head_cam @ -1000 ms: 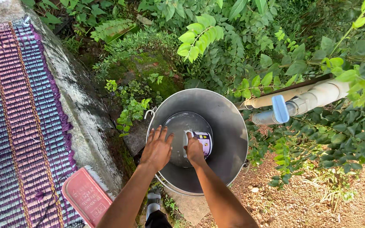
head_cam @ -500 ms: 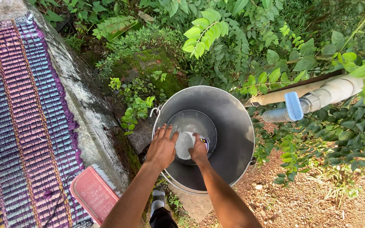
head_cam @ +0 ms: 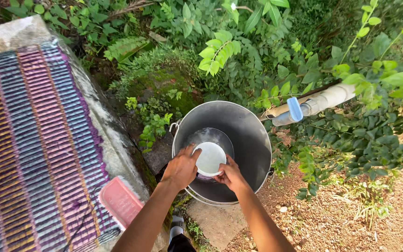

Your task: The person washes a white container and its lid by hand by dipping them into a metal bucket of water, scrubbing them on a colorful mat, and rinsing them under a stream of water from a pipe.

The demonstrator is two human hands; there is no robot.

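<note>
My left hand (head_cam: 181,167) and right hand (head_cam: 230,175) both hold the white cup (head_cam: 209,158) inside the bucket (head_cam: 253,140), so I should grip firmly and keep it level.

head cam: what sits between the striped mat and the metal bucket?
Head view: the stone slab's bare grey edge, then low green plants on mossy ground, reaching the metal bucket. A pink brush lies by the striped mat.
</note>
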